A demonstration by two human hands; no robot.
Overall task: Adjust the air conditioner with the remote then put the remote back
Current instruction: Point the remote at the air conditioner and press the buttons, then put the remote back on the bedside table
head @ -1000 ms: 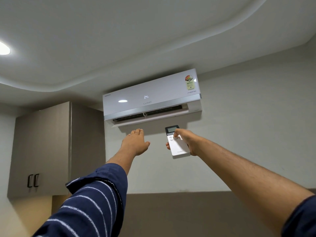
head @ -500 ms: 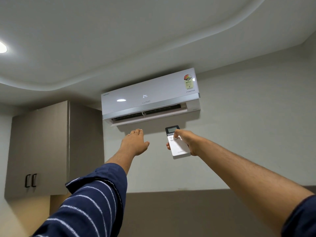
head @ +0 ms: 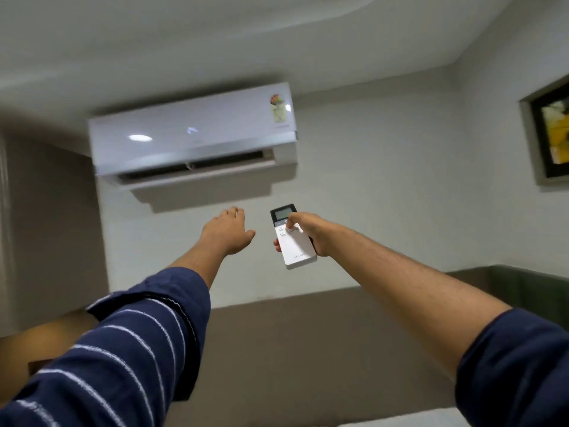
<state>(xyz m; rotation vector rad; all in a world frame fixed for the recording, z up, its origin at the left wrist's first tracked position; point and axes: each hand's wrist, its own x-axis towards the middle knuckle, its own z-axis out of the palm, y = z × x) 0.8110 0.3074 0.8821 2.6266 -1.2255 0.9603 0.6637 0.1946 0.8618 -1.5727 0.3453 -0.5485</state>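
A white wall-mounted air conditioner (head: 191, 131) hangs high on the wall, its flap open and a sticker at its right end. My right hand (head: 311, 231) holds a white remote (head: 294, 245) with a dark screen at its top, thumb resting on the buttons, pointed up at the unit. My left hand (head: 228, 231) is stretched out flat beside it, palm down, fingers together, holding nothing. Both arms reach up below the unit.
A tall grey-brown cupboard (head: 52, 226) fills the left side. A framed picture (head: 551, 131) hangs on the right wall. A brown padded panel (head: 308, 349) runs along the lower wall, with a green one (head: 529, 288) at the right.
My view has swung down and to the right, so the ceiling light is gone and the picture has come in. Both hands keep their pose, the remote still in my right hand.
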